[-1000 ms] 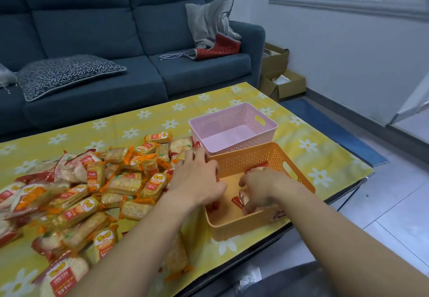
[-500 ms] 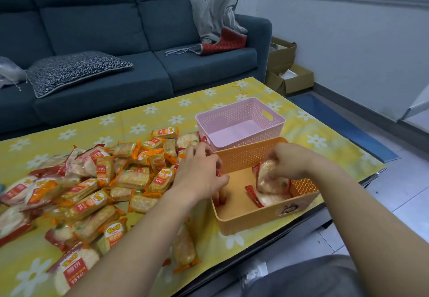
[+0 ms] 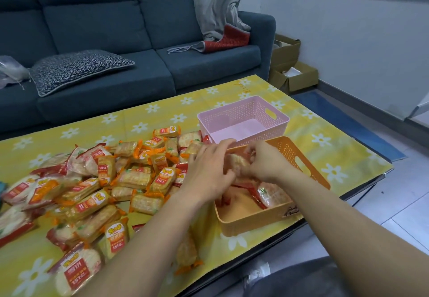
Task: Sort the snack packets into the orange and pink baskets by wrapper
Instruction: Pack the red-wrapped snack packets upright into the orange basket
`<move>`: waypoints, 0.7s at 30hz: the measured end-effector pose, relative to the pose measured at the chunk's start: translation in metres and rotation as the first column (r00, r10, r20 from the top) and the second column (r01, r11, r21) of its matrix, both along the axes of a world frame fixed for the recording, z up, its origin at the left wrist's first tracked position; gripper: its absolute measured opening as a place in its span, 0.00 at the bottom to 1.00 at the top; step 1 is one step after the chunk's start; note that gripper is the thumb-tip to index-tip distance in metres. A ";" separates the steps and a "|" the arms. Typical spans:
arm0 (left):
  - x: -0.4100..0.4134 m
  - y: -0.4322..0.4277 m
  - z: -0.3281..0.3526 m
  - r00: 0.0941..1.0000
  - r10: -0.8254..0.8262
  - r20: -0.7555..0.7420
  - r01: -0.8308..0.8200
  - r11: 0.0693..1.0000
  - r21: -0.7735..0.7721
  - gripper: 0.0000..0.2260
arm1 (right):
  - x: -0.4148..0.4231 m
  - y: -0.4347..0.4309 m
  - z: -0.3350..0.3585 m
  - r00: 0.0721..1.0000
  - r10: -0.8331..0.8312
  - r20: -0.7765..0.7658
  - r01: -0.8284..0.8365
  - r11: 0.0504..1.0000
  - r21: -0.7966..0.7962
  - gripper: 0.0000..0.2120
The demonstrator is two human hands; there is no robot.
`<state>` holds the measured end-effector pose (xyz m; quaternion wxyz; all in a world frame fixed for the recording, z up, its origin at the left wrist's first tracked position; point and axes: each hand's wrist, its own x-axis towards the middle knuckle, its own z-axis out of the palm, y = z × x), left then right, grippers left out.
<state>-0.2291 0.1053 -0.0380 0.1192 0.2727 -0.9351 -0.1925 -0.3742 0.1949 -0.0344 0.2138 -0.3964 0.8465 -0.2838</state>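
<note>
Held packet (image 3: 236, 164) sits mid-frame, just above the orange basket (image 3: 255, 219), pinched from both sides: left hand (image 3: 209, 173) fingers curl onto its left end, right hand (image 3: 267, 164) fingers onto its right. I'd flag three risks. Two hands tugging one slick wrapper could let it slip and drop back in. Its wrapper is blurred, so I can't tell the colour, and it may land in the wrong basket. The orange basket stands at the near edge of the table (image 3: 336, 148), lower centre of frame, so a forearm nudge could tip it off; same for the loose packet (image 3: 185, 252) under the left arm. Counts: one held packet, at least two more in orange, none that I can see in the pink basket (image 3: 281, 122). Two baskets. The pile (image 3: 139, 176) at left-centre is too heaped to count, several dozen I'd say, in two wrapper kinds, orange-trimmed and red-trimmed.
</note>
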 end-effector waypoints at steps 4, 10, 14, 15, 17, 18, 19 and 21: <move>-0.004 -0.005 -0.006 0.993 -0.077 0.090 0.088 0.988 -0.125 0.20 | 0.003 0.006 -0.007 0.972 0.203 0.119 -0.216 0.971 0.102 0.18; -0.004 -0.001 -0.001 0.978 -0.081 0.193 0.121 0.972 -0.202 0.07 | -0.037 0.028 -0.003 0.928 0.315 -0.200 -0.213 0.888 0.408 0.23; -0.006 0.003 -0.003 0.961 -0.048 0.273 0.125 0.954 -0.272 0.21 | -0.031 0.027 -0.005 0.870 0.433 -0.238 -0.219 0.769 0.601 0.26; -0.006 0.002 -0.005 0.963 -0.039 0.268 0.124 0.943 -0.308 0.21 | -0.030 0.027 0.003 0.842 0.440 -0.312 -0.186 0.779 0.598 0.20; -0.006 0.002 -0.007 0.973 -0.025 0.232 0.103 0.939 -0.328 0.16 | -0.033 0.028 0.013 0.808 0.432 -0.402 -0.150 0.809 0.568 0.11; -0.005 0.002 -0.008 0.975 -0.021 0.220 0.092 0.943 -0.318 0.15 | -0.033 0.028 0.015 0.806 0.437 -0.399 -0.161 0.811 0.562 0.11; -0.006 0.002 -0.008 0.975 -0.018 0.220 0.087 0.947 -0.308 0.15 | -0.031 0.028 0.015 0.812 0.456 -0.364 -0.195 0.800 0.568 0.15; -0.007 0.002 -0.007 0.973 -0.018 0.228 0.086 0.953 -0.291 0.14 | -0.021 0.026 0.008 0.828 0.508 -0.237 -0.286 0.746 0.601 0.25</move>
